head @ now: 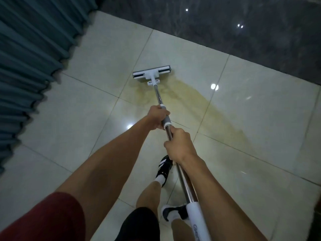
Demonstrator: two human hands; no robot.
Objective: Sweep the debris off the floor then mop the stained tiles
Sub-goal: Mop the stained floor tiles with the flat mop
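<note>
1. Nearest the camera, the mop's white upper grip [198, 221] runs past the person's legs and black-and-white shoes [164, 168], so the long pole [182, 174] slants forward and down, which probably gives reach without stooping.
2. The right hand [180, 146] is clenched round the bare metal pole, thumb side forward; it likely acts as the pivot and pushes.
3. Just ahead, the left hand [159, 119] wraps the grey-and-white collar [165, 120] on the pole, close to the right hand but not touching it (a two-handed hold that should steer the head and press it down).
4. Beyond both hands the pole continues to the mop head [152, 72], which lies flat on the pale tiles [104, 54], well ahead of the grip.
5. The yellowish stain [199, 103] spreads from just behind the head back and to the right, so most of it lies between head and hands; no debris shows, and mopping looks under way.
6. Farther off are a teal curtain [34, 49] at left and a dark glossy floor band [243, 32].
</note>
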